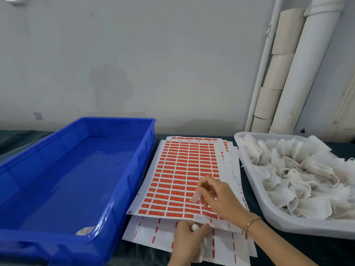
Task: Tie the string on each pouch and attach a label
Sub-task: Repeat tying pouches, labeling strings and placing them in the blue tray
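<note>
One blue plastic crate (57, 239) sits at the left of the frame, and one translucent white tray (288, 225) at the right. The tray's white pouches (299, 169) are heaped too thickly to count. At centre lie several overlapping label sheets (184, 169); their exact number is unclear. One stripped sheet (149, 233) lies lowest. There are two hands: the left hand (188, 240) grips one pouch (195, 228), and the right hand (221, 198) pinches one red label (211, 192).

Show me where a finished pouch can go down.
The blue crate is nearly all bare inside, one pouch in its near right corner. The white tray is heaped full. The left hand and right hand crowd the near end of the label sheets; the table strip beside the tray is narrow.
</note>
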The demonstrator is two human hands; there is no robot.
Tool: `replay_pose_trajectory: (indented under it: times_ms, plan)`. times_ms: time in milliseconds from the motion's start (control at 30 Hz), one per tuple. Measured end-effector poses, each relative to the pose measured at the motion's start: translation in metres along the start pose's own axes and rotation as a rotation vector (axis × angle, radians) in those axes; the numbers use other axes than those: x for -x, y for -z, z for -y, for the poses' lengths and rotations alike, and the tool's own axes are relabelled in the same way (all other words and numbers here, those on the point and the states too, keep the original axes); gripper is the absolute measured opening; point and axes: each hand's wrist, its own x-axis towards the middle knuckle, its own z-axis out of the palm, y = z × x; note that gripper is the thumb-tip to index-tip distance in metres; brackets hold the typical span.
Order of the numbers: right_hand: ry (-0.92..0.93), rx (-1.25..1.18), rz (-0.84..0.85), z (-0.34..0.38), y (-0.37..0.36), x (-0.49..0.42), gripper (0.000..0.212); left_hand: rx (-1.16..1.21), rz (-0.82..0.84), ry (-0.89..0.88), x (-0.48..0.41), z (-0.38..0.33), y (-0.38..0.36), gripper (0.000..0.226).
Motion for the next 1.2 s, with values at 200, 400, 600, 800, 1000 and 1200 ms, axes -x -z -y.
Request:
replay_pose_trajectory:
  times_ms: [200, 400, 600, 800, 1000, 1200]
  plan:
    - [-0.089, -0.09, -0.185, -0.003, 0.004, 0.012, 0.012, -0.147, -0.017, -0.086, 0.014, 0.004, 0.013, 0.016]
    - [-0.125, -0.167, -0.327, -0.001, 0.016, 0.025, 0.02, -0.169, 0.028, -0.327, 0.023, -0.008, 0.043, 0.025]
    - [-0.102, -0.197, -0.378, 0.02, 0.029, 0.025, 0.011, -0.125, 0.067, -0.474, 0.026, -0.039, 0.063, 0.009]
    - [-0.049, -0.203, -0.418, 0.05, 0.049, 0.02, 0.015, -0.129, 0.055, -0.607, 0.036, -0.067, 0.074, 0.006]
    - [0.051, -0.062, -0.425, 0.07, 0.064, 0.01, 0.023, -0.267, 0.037, -0.65, 0.04, -0.083, 0.072, 0.002]
    - [0.019, -0.035, -0.264, 0.076, 0.066, 0.001, 0.014, -0.317, 0.075, -0.671, 0.044, -0.09, 0.068, 0.003]
